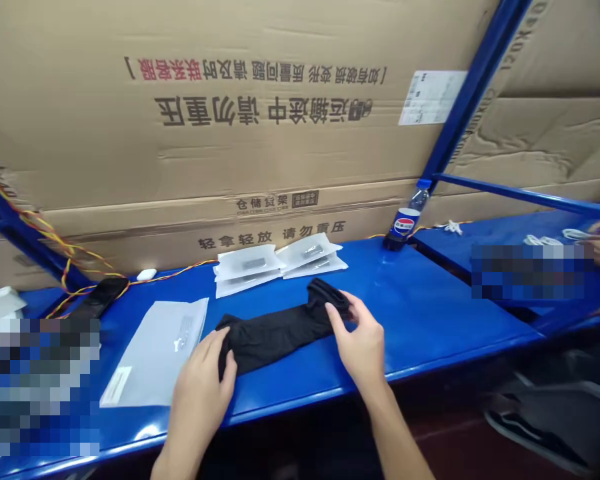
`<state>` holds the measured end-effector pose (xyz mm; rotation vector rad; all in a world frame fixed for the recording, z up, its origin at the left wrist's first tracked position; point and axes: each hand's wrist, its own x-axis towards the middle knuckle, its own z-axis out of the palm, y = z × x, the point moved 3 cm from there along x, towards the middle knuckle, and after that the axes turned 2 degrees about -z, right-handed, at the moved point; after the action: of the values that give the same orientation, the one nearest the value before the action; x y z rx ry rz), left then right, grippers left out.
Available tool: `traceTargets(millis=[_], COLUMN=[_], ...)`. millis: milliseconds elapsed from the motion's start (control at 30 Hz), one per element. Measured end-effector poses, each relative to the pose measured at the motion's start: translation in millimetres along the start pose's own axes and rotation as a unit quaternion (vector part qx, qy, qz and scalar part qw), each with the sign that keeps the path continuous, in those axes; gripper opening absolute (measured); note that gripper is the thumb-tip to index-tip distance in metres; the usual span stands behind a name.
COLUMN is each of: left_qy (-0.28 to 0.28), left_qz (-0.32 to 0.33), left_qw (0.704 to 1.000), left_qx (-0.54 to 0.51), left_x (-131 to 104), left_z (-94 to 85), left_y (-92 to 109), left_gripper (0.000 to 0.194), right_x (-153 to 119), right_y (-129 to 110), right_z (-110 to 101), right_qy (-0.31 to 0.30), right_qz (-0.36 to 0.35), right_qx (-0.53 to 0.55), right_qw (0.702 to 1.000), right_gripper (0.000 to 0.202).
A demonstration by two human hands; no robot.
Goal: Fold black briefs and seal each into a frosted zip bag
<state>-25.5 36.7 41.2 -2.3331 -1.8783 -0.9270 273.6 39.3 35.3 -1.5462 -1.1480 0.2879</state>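
Black sock (280,333), soft and limp; pinched at both ends by left hand (200,387) and right hand (363,343). Clear bag (155,353) at nine o'clock.

Blue workbench (430,313), blue steel rack post (473,87), cardboard wall (230,153) behind

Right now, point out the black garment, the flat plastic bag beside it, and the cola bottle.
black garment (280,330), head view, middle of the fabric.
flat plastic bag (155,353), head view, its centre.
cola bottle (405,225), head view, its label.
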Motion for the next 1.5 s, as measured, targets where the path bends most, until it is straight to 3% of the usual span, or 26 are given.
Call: traceTargets(millis=[67,300,467,600,667,800,900,1033,1133,1233,1367,1500], left_qy=[-0.003,-0.014,-0.006,0.027,-0.001,-0.136,-0.127,-0.054,-0.123,-0.206,-0.229,-0.246], left_qz=[-0.006,-0.044,-0.109,-0.153,-0.141,-0.049,0.01,0.043,0.122,0.154,0.118,0.05], left_qw=[1.0,0.998,0.983,0.955,0.952,0.966,0.978,0.986,0.975,0.956,0.951,0.944], left_qx=[0.006,-0.041,-0.146,-0.254,-0.272,-0.216,-0.163,-0.152,-0.138,-0.144,-0.174,-0.213], left_x=[2,19,24,15,5,-22,-28,3,39,70,110,149], left_z=[-8.6,-16.3,-21.8,-39.6,-50.0,-64.2,-69.8,-59.0,-34.8,-16.5,-8.1,12.4], left_y=[-15,-29,-27,-27,-28,-28,-23,-1,20,31,24,4], left_gripper=[0.047,0.046,0.041,0.039,0.036,0.023,0.022,0.021,0.028,0.019,0.028,0.044], right_x=[4,22,36,30,21,-2,-6,13,27,41,79,121], right_y=[13,16,16,22,25,29,28,21,12,4,-6,-4], right_z=[-5,-2,-2,-20,-36,-68,-79,-63,-37,-22,-5,34], right_qy=[0.002,-0.037,-0.076,-0.095,-0.127,-0.273,-0.302,-0.228,-0.258,-0.295,-0.281,-0.294], right_qz=[0.027,-0.053,-0.006,0.022,0.005,-0.073,-0.118,-0.165,-0.233,-0.257,-0.189,-0.128], right_qx=[-0.035,-0.059,0.075,0.203,0.209,0.105,0.054,-0.014,-0.064,-0.061,-0.011,0.041], right_qw=[0.999,0.996,0.994,0.974,0.97,0.954,0.944,0.959,0.935,0.918,0.941,0.946], right_gripper=[0.052,0.048,0.038,0.036,0.038,0.018,0.033,0.026,0.025,0.021,0.02,0.035])
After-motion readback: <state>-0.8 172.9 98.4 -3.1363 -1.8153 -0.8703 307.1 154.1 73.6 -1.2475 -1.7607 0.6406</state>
